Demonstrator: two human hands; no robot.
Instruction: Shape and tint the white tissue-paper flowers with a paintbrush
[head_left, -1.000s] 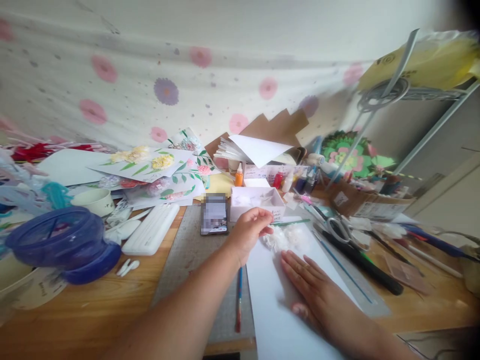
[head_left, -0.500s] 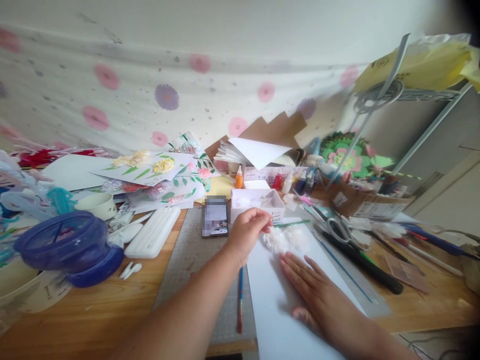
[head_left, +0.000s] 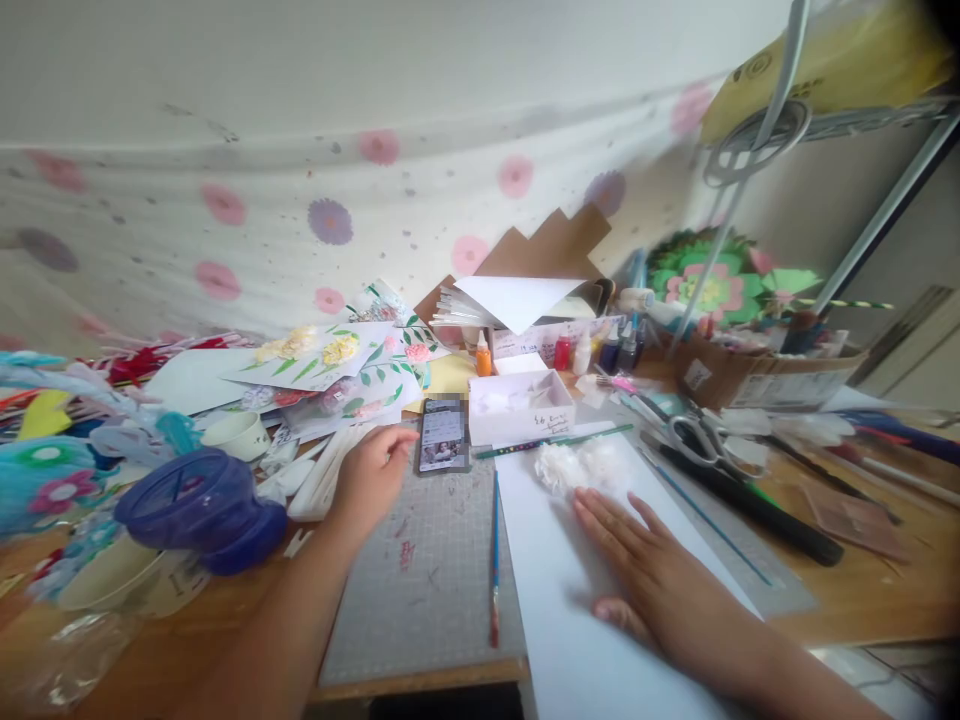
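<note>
My right hand lies flat, fingers stretched out, on a white sheet of paper. Just beyond its fingertips sits a fluffy white paper flower on the same sheet. My left hand hovers over the left edge of the grey cutting mat, fingers loosely curled and holding nothing that I can see. It is close to a white case and just left of a phone. A thin paintbrush lies on the mat between my hands.
A small white box stands behind the sheet, with small paint bottles farther back. Scissors and a black marker lie at right. Blue plastic containers and flower cards crowd the left. A metal rack rises at right.
My left hand has left the white flower and swung left across the mat to the white case. The view has shifted left. My right hand stays flat on the sheet.
</note>
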